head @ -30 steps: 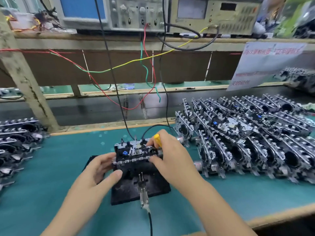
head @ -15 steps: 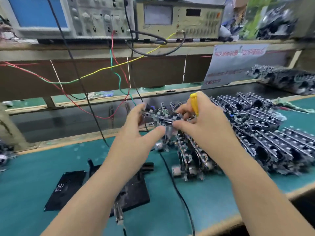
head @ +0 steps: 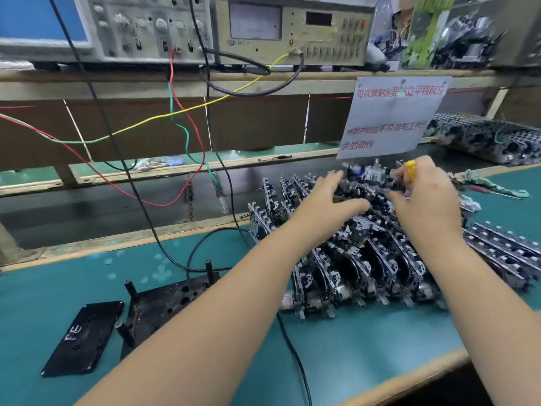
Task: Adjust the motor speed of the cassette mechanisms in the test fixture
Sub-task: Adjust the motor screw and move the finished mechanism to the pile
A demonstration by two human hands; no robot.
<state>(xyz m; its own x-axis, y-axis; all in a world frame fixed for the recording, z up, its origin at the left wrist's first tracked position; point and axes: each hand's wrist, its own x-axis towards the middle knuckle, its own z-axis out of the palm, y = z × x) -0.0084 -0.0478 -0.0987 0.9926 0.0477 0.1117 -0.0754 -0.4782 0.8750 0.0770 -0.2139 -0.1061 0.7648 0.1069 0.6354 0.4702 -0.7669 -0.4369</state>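
Note:
A cassette mechanism (head: 366, 177) hangs over the far end of the pile of mechanisms (head: 366, 268) on the right of the bench. My left hand (head: 330, 197) pinches its left side between thumb and fingers. My right hand (head: 424, 197) is at its right side and grips a yellow-handled screwdriver (head: 411, 168). The black test fixture (head: 164, 303) with upright pegs sits at the lower left with nothing mounted on it; my left forearm crosses over its right part.
A black cassette plate marked "FE" (head: 82, 338) lies left of the fixture. Black cables (head: 292, 353) and coloured wires (head: 187, 133) run up to the instruments (head: 292, 30) on the shelf. A paper notice (head: 389, 118) hangs behind the pile. More mechanisms (head: 491, 139) lie at the far right.
Both hands lifted the mechanism out of the fixture and carried it right and away, over the far end of the pile. The fixture now stands bare.

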